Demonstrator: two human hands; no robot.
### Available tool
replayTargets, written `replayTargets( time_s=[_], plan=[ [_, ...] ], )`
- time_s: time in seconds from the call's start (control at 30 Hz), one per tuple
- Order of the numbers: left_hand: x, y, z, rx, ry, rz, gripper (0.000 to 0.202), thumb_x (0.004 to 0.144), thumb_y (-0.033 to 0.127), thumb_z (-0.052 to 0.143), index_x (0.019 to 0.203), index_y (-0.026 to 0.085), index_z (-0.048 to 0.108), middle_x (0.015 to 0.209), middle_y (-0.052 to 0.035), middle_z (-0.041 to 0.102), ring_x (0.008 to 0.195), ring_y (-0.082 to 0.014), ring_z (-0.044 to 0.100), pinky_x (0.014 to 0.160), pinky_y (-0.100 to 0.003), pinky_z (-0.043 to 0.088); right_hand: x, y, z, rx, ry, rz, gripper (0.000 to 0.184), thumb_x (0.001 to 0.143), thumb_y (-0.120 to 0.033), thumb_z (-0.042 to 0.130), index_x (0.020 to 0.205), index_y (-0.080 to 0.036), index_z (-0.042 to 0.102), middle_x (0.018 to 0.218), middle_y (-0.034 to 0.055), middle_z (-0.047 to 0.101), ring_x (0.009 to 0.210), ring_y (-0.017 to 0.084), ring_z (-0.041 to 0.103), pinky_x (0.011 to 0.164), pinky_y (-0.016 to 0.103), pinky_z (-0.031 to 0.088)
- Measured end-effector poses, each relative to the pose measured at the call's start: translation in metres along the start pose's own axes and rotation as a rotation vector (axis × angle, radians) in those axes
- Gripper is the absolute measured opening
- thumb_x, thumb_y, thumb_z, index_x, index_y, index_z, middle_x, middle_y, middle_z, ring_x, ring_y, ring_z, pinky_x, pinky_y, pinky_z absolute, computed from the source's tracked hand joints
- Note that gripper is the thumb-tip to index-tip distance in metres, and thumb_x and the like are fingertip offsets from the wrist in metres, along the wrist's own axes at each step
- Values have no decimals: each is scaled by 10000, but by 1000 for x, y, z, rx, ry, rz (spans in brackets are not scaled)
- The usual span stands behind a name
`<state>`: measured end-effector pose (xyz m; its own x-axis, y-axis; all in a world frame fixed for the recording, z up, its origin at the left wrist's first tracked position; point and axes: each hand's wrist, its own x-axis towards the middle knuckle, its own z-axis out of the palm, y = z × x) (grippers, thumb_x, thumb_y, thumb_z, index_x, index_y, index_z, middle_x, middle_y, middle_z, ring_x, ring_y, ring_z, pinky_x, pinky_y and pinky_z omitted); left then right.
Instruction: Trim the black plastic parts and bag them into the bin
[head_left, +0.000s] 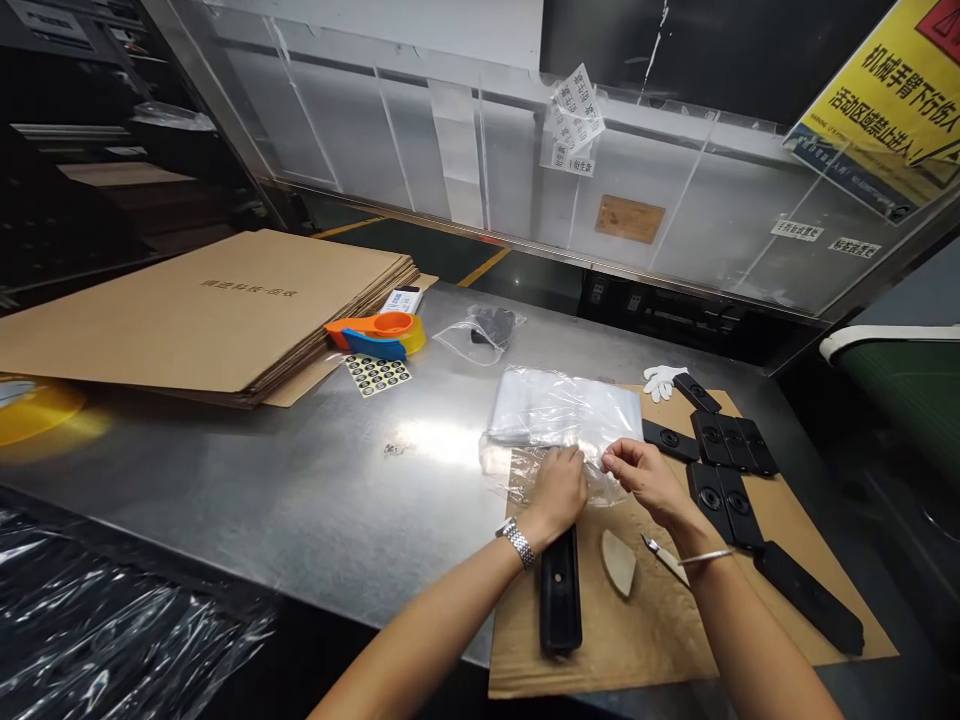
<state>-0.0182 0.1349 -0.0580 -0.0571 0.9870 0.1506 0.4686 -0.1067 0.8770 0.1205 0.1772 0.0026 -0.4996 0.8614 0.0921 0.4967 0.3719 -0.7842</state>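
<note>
My left hand [559, 490], with a metal watch on its wrist, is closed with curled fingers at the near edge of a clear plastic bag [510, 462]. Thumb and fingers of my right hand [641, 478] pinch the bag's film on the right. The bag lies over a stack of clear bags [570, 405]. Below my left hand a long black plastic part [561, 600] rests hollow side up on a cardboard sheet [637, 660]; its far end is hidden by the hand. Right of it lie a pale wedge-shaped piece [619, 563] and a light-handled knife [666, 560].
Several black parts [720, 440] and a white glove [663, 382] lie at right. Further left are a bagged dark item [491, 328], an orange tape dispenser [375, 328], a sticker sheet [379, 374] and flat cardboard [210, 310]. A clear panel [517, 190] stands behind the metal table [337, 520].
</note>
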Motion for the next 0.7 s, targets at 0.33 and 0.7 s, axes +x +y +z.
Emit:
replayTargets(
  time_s=[0.33, 0.7],
  plan=[
    [-32, 8, -27, -415, -33, -65, 353, 820, 472, 450, 641, 168, 467, 512, 40, 449, 445, -78, 418, 463, -207, 363, -23, -22, 18, 59, -94, -34, 184, 740, -281, 575, 623, -170, 486, 571, -42, 470, 542, 87, 419, 504, 195, 337],
    [-80, 13, -62, 445, 309, 432, 210, 811, 132, 497, 958, 197, 632, 797, -49, 574, 771, -176, 467, 697, -305, 353, -47, -60, 34, -91, -142, -306, 107, 807, -165, 503, 704, -184, 527, 697, -3, 515, 692, 129, 461, 655, 248, 366]
  ],
)
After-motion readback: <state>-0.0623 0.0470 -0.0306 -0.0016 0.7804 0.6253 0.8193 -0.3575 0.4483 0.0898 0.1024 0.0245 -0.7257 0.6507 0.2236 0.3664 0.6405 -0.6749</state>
